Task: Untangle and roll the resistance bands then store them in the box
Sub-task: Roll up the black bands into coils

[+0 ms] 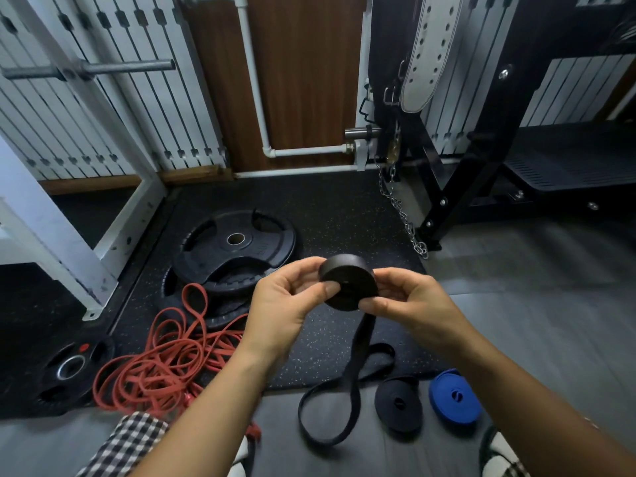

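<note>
My left hand (285,304) and right hand (413,304) pinch the part-wound black band (347,284) above the floor (516,304), its tail (346,390) trailing down; a black roll (398,402) and blue roll (454,402) lie finished near right (so I judge), the red tangle (161,359) at left waits, no box visible.

a speckled rubber mat (337,215) lies on the grey floor (516,277). on the mat: stacked weight plates (237,249), a smaller plate (69,370), tangled red bands (165,363). on the grey floor: a rolled black band (399,402) beside a rolled blue band (454,397), and the loop of a loose black band (353,404).
</note>
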Demonstrator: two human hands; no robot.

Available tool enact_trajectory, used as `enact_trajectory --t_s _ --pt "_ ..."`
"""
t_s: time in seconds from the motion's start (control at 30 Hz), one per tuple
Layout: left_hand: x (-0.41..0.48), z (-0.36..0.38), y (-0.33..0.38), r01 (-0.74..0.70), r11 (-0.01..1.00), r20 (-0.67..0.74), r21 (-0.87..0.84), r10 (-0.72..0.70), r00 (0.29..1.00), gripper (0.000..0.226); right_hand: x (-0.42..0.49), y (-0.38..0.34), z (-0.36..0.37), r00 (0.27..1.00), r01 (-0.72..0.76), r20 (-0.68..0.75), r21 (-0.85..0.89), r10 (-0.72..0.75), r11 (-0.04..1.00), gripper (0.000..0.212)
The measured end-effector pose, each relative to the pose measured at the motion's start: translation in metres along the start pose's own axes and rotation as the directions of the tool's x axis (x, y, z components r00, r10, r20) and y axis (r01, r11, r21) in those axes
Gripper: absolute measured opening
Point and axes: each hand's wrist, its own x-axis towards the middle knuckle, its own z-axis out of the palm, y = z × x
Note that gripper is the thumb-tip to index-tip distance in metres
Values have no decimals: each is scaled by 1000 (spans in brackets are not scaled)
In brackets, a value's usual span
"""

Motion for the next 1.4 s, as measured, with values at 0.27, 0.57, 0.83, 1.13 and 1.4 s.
enact_trajectory --t_s 0.27,0.57,0.83,1.13,1.4 --pt "0 0 -9 137 982 15 -132 -136 991 26 0 8 6 997 26 -72 42 -23 999 28" --pt "3 -6 -4 -164 850 252 500 38 967 25 -3 14 0 992 95 16 -728 -122 679 22" --pt "3 -4 1 29 997 19 -66 -27 999 27 -3 3 0 1000 2 -1 45 -2 999 26" --pt "-2 3 -2 145 956 -12 -257 -153 988 25 -2 6 12 993 92 -89 117 -82 989 27" --pt "6 -10 -5 -124 832 267 541 -30 963 42 -9 12 0 987 115 18 -782 -162 613 25"
